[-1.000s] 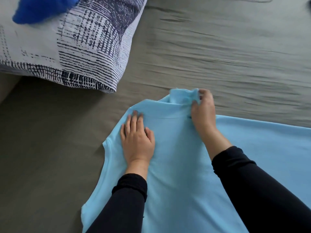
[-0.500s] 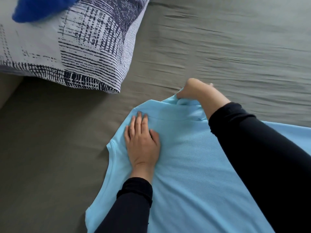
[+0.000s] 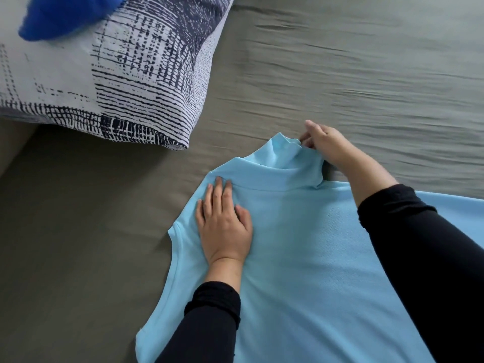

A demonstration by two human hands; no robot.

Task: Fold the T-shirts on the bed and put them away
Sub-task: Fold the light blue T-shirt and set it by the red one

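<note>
Since before, my right hand (image 3: 326, 145) has swung rightward, apparently pinching the T-shirt (image 3: 301, 244) sleeve; my left hand (image 3: 224, 226) presses flat, fingers together, mid-bed (image 3: 78, 244).

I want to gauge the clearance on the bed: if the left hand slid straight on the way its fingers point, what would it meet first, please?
The left hand would likely cross the light blue T-shirt's shoulder edge onto bare grey sheet; the patterned pillow seems just left of that line, though depth is unclear.

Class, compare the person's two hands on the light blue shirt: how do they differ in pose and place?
The left hand lies flat, fingers straight, pressing the shirt body; the right hand pinches the shirt's raised edge. The left sits nearer the camera, the right farther up the bed. Both touch the shirt.
</note>
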